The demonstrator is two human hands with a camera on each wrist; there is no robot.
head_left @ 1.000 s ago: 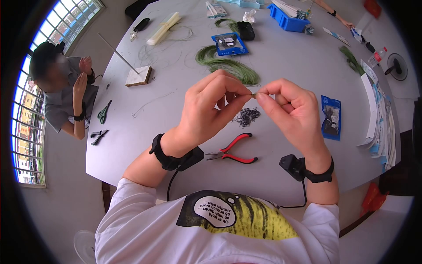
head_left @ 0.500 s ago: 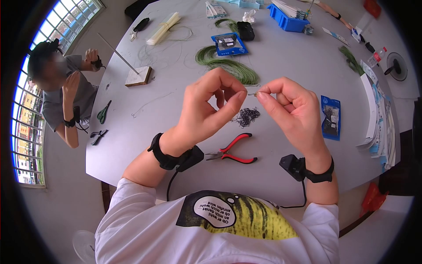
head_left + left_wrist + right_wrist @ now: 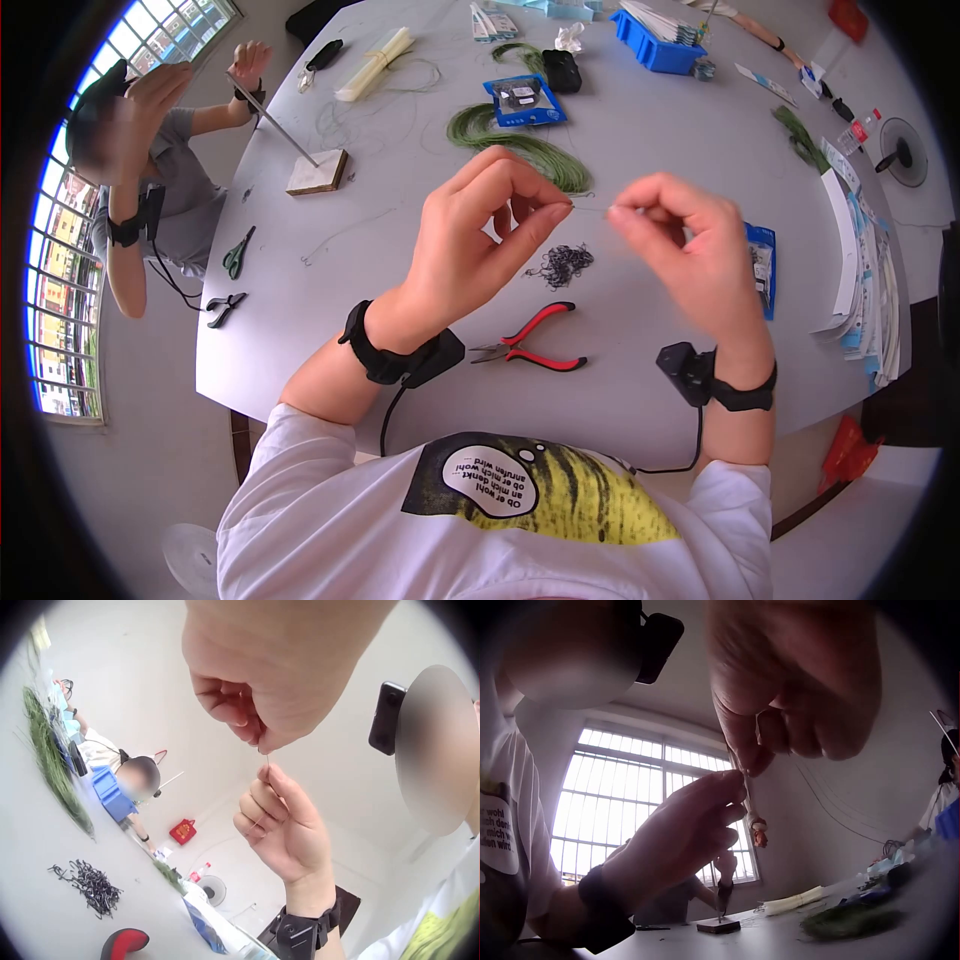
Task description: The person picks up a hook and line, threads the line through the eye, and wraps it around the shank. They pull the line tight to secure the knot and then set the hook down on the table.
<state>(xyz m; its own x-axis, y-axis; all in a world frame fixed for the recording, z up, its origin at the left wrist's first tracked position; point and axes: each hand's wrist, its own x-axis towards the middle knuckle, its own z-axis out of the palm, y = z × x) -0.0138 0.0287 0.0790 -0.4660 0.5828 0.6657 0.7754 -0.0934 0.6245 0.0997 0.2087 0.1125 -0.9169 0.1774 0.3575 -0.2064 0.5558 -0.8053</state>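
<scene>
My left hand pinches something tiny between thumb and forefinger above the table; the fingertips hide most of it. From there a thin, pale line runs across a short gap to my right hand, whose thumb and forefinger pinch its other end. Below and between the hands lies a loose pile of small black fish hooks. Nearer my body, red-handled pliers rest on the table with their handles spread. Just beyond my fingertips is a bundle of green line.
Blue pouches lie beyond the bundle and at the right, the latter partly behind my hand. A wooden block with a rod, green scissors and a blue bin stand farther off. Another person sits at left.
My fingertips, together a second ago, have parted. The right hand has moved right, blurred, and thin line now spans the gap. The other person at left has raised both hands.
</scene>
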